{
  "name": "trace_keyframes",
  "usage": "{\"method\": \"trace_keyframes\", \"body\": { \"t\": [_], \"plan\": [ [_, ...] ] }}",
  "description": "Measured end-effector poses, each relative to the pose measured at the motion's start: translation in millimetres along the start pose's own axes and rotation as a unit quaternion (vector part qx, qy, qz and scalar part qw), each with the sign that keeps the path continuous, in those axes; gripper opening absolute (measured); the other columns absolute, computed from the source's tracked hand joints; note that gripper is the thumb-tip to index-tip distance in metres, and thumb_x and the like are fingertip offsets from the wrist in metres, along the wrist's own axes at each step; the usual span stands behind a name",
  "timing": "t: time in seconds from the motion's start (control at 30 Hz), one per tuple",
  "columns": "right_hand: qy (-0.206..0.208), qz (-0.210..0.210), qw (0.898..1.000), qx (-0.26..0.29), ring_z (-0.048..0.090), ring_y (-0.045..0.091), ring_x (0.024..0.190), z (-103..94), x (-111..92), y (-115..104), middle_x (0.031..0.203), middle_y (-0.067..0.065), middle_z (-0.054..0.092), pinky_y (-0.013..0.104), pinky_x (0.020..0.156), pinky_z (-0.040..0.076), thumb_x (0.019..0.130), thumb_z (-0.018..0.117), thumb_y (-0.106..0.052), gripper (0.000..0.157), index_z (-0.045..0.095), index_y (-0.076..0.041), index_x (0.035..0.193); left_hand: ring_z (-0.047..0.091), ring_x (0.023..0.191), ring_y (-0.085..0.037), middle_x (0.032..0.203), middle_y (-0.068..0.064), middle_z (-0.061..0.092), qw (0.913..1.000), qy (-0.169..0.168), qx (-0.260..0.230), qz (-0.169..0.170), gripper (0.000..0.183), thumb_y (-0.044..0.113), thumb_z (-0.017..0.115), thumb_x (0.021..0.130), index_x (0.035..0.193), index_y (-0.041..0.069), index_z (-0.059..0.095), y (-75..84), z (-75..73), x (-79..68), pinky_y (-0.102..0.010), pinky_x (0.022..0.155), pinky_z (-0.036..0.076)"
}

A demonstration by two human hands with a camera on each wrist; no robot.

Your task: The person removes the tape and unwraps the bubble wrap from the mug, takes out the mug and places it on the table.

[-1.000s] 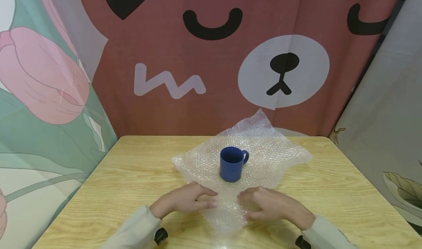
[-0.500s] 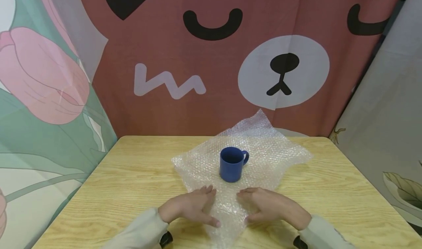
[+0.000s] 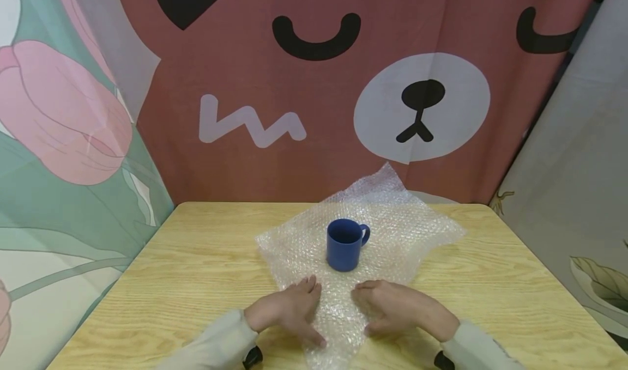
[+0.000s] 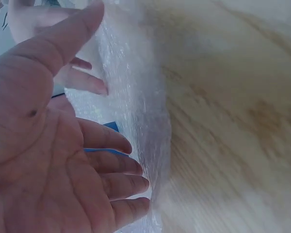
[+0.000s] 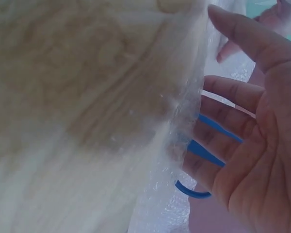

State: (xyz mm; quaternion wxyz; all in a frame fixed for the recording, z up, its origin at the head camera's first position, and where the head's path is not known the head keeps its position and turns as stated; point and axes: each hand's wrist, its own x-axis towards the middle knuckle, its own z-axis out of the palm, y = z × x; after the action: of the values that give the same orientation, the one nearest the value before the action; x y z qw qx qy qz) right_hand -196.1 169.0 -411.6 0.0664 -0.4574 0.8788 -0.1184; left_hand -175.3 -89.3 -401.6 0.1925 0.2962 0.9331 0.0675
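Observation:
A blue mug [image 3: 343, 247] stands upright on a sheet of bubble wrap [image 3: 382, 239], its handle pointing right. My left hand [image 3: 294, 307] lies at the left edge of the sheet's near part, in front of the mug. Its fingers are extended and the thumb is spread in the left wrist view, fingertips right at the bubble wrap's edge [image 4: 155, 111]. Across from it, my right hand [image 3: 392, 304] is at the sheet's right edge, fingers nearly straight, with fingertips against the wrap [image 5: 184, 111]. Parts of the mug show blue between the fingers in both wrist views.
The wood-grain table [image 3: 211, 250] extends to both sides of the sheet. Behind it hangs a printed bear curtain [image 3: 324, 97], and the sheet's far corner rises against it. Patterned curtains [image 3: 73, 141] flank the table.
My left hand has moved slightly right and turned, its fingers now pointing away from me along the sheet's edge. The right hand has barely shifted. Mug and wrap stay in place.

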Motion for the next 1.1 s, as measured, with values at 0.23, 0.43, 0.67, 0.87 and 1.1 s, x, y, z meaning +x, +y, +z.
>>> {"method": "trace_keyframes", "body": {
  "t": [0.23,0.43,0.67,0.87,1.1],
  "plan": [
    [0.034,-0.013,0.997,0.065,0.056,0.026,0.117,-20.9,6.4,12.5,0.128,0.012,0.06,0.042,0.098,0.045,0.089,0.07,-0.029,0.055,0.057,0.002,0.131,0.022,0.141,-0.04,0.153,-0.028,0.021,1.0,0.001,-0.001,-0.005,0.11,0.061,0.076,0.073,0.147,-0.008,0.031,0.5,1.7,0.4,-0.046,0.112,0.025],
    [0.102,-0.003,0.98,0.172,0.065,0.022,0.102,-44.5,15.7,36.4,0.115,0.011,0.067,0.038,0.083,0.054,0.095,0.064,-0.024,0.039,0.062,0.0,0.125,0.023,0.14,-0.039,0.153,-0.027,0.022,0.9998,0.008,0.013,-0.008,0.111,0.062,0.076,0.072,0.146,-0.008,0.032,2.5,2.8,-0.8,-0.047,0.112,0.025],
    [0.196,0.079,0.928,0.306,0.064,0.026,0.094,-64.2,31.7,61.2,0.104,0.012,0.067,0.04,0.081,0.053,0.097,0.061,-0.024,0.026,0.067,-0.003,0.112,0.024,0.14,-0.039,0.153,-0.028,0.023,0.9996,0.018,0.021,-0.007,0.111,0.062,0.076,0.071,0.145,-0.008,0.034,4.5,4.3,-3.7,-0.048,0.111,0.025],
    [0.249,0.122,0.89,0.363,0.059,0.029,0.107,-66.3,49.2,76.7,0.112,0.013,0.066,0.055,0.091,0.047,0.099,0.057,-0.025,0.031,0.064,0.0,0.114,0.021,0.141,-0.038,0.154,-0.027,0.021,0.9998,0.018,0.009,-0.01,0.11,0.063,0.074,0.072,0.147,-0.007,0.032,4.1,5.9,-4.4,-0.048,0.112,0.023],
    [0.26,0.159,0.865,0.399,0.052,0.039,0.114,-50.5,60.0,89.8,0.119,0.023,0.06,0.057,0.097,0.04,0.101,0.053,-0.025,0.034,0.061,0.005,0.117,0.019,0.142,-0.038,0.153,-0.028,0.021,0.999,0.042,-0.012,-0.006,0.1,0.062,0.063,0.084,0.146,-0.01,0.03,4.3,8.9,-0.4,-0.048,0.113,0.022]
  ]
}}
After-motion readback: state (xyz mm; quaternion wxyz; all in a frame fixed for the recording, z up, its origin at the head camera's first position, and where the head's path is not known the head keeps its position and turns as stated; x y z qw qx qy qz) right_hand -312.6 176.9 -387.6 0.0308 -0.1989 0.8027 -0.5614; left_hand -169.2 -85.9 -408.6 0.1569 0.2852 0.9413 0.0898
